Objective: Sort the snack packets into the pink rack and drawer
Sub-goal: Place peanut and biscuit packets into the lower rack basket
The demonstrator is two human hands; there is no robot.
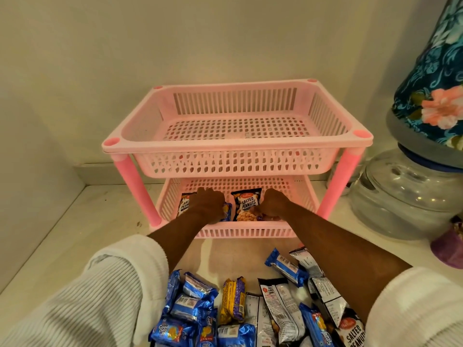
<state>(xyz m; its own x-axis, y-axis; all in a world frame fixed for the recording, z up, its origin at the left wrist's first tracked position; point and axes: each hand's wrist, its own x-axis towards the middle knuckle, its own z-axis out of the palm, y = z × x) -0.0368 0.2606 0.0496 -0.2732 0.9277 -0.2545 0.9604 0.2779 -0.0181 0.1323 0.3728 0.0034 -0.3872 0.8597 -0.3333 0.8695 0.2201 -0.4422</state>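
A pink two-tier rack (236,142) stands against the wall; its upper basket holds nothing. Both my hands reach into the lower basket (248,231). My left hand (206,204) lies over a black salted peanuts packet (185,204) and grips a blue biscuit packet (226,211). A second salted peanuts packet (246,205) lies flat in the middle. My right hand (274,204) is closed at that packet's lower right corner, on something small I cannot make out. A heap of blue, yellow and black snack packets (250,311) lies on the counter in front.
A glass jar (400,196) with a grey lid stands right of the rack, with floral cloth (433,78) above it. A purple object (448,246) sits at the right edge. The counter meets walls at the left and back.
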